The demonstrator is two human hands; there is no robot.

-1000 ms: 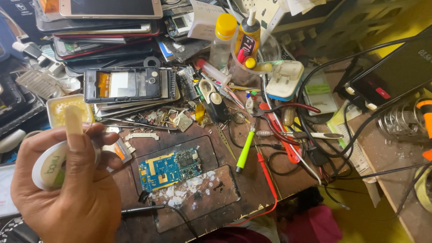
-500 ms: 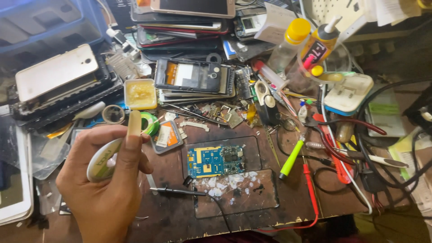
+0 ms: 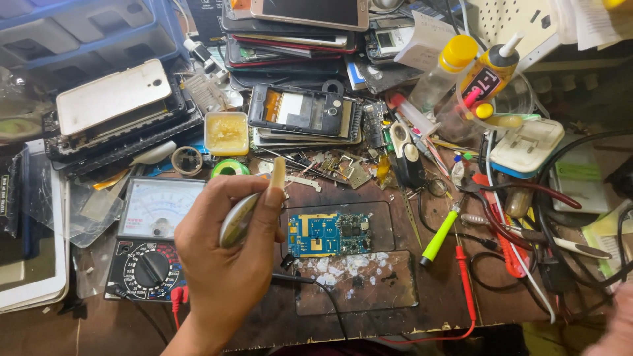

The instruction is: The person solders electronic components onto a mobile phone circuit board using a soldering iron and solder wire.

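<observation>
The person's left hand (image 3: 227, 264) is raised over the cluttered brown work surface (image 3: 264, 326), its grip wrapped around a small round metallic spool (image 3: 239, 217) that looks like solder wire, thumb stretched up along the front edge and fingers curled behind it. That spool hangs just left of a blue rectangular circuit board (image 3: 330, 234), which lies flat on a dark mat (image 3: 356, 287) speckled with white flakes. Under the wrist sits a black analog multimeter with a pale dial face (image 3: 148, 240), and a thin black probe (image 3: 297, 279) lies beside the heel of the hand. Past the thumb there is a square yellow tub of flux paste (image 3: 226, 133), a green roll of wire (image 3: 230, 169) and an opened phone frame showing an orange strip (image 3: 302, 111). A neon yellow-green pen-shaped tool (image 3: 440, 235) rests to the right of the board, near a red test lead (image 3: 465, 283). Only a sliver of the right hand (image 3: 613, 333) shows at the bottom right corner, and I cannot tell how its grip stands
</observation>
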